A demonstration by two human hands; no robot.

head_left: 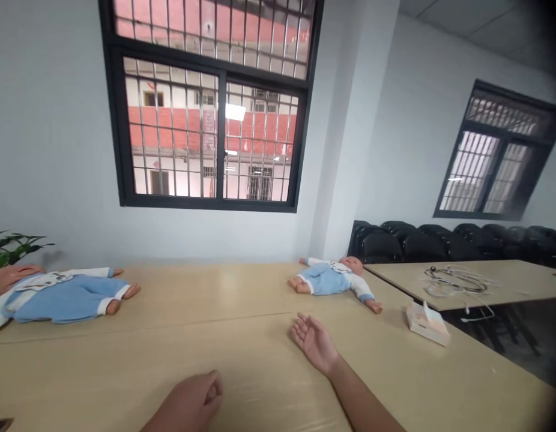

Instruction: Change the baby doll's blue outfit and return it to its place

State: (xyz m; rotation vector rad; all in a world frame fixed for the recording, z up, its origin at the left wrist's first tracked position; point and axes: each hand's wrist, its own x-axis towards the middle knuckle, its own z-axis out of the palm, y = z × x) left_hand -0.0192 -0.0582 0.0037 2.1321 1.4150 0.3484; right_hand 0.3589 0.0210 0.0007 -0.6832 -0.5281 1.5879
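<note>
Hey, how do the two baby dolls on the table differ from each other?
The left doll lies at the table's left edge, partly cut off by the picture, feet pointing right; the right doll lies wholly in view, head to the right. The left doll looks larger, being nearer the camera. The open right hand reaches toward the right doll; neither hand touches either. Both wear blue and white and lie on their backs.

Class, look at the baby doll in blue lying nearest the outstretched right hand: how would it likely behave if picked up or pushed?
The baby doll lies flat with limbs splayed, so it probably won't roll. Its cloth suit suggests it would drag rather than slide on the table. Arms and legs may dangle when lifted. The right hand is open, not touching it.
</note>
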